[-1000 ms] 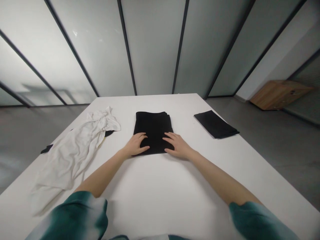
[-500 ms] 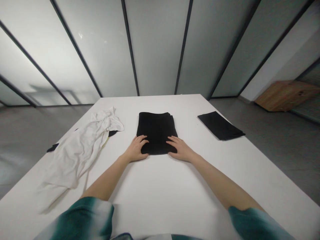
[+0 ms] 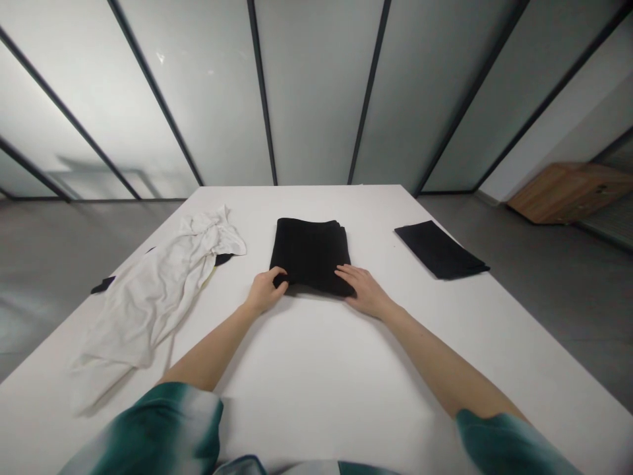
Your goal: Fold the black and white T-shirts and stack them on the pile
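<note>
A folded black garment lies in the middle of the white table, made up of several layers at its far right corner. My left hand is closed on its near left corner, fingers on top and thumb at the near edge. At the near right corner, my right hand holds the cloth with its fingers over the top and the thumb at the edge, partly hidden. Between my hands the near edge is slightly raised off the table.
A crumpled white garment lies along the left side of the table, with dark cloth showing from under it. Another folded black piece rests by the right edge. Beyond stand frosted glass panels and a wooden cabinet.
Both hands have closed on the near corners of the black garment. Its near edge has lifted and shifted away from me, and my hands sit slightly wider apart.
</note>
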`<state>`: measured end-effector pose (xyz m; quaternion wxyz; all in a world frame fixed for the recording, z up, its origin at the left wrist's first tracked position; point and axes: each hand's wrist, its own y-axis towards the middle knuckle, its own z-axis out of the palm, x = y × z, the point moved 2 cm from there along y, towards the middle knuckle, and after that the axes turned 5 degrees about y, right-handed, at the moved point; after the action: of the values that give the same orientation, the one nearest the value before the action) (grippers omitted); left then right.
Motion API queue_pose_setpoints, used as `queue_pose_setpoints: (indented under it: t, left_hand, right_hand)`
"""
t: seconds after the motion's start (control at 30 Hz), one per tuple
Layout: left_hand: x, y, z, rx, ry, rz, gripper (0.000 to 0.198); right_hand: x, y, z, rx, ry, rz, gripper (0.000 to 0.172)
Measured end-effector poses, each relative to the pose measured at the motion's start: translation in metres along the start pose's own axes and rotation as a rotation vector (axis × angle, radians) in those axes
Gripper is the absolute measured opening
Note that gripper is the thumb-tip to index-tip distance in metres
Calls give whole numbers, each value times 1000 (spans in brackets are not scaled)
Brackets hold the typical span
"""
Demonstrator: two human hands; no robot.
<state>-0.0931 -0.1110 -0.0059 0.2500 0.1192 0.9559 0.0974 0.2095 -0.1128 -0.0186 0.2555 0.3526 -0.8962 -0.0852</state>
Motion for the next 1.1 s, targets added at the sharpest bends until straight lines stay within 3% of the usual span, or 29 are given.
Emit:
queue_pose_setpoints:
  t: [0.3, 0.47, 0.63, 0.8, 0.87, 0.93, 1.0, 1.1]
  left_hand:
    - [-19, -8, -10, 231, 102, 389, 40]
    - [-23, -8, -18, 304, 316, 342, 49]
    - [-26, -3, -48, 349, 359, 247, 36]
    - [-28, 7, -89, 423, 12, 258, 24]
    - [-24, 15, -96, 518, -228, 198, 17]
    - [-17, 27, -93, 546, -511, 75, 13]
    - [-8, 43, -81, 432, -784, -110, 14]
    - [5, 69, -51, 150, -1066, -404, 18]
  right_hand:
    - [-17, 0, 4, -138, 66, 105, 55]
    - [-17, -1, 0, -152, 132, 106, 58]
    - [-13, 2, -21, -60, 199, 67, 54]
    - [1, 7, -63, 128, 346, 162, 38]
    - [5, 13, -74, 211, 504, 277, 28]
    - [5, 24, -77, 194, 702, 409, 23]
    - [0, 39, -73, 57, 874, 520, 25]
    - [-16, 64, -56, -194, 963, 657, 26]
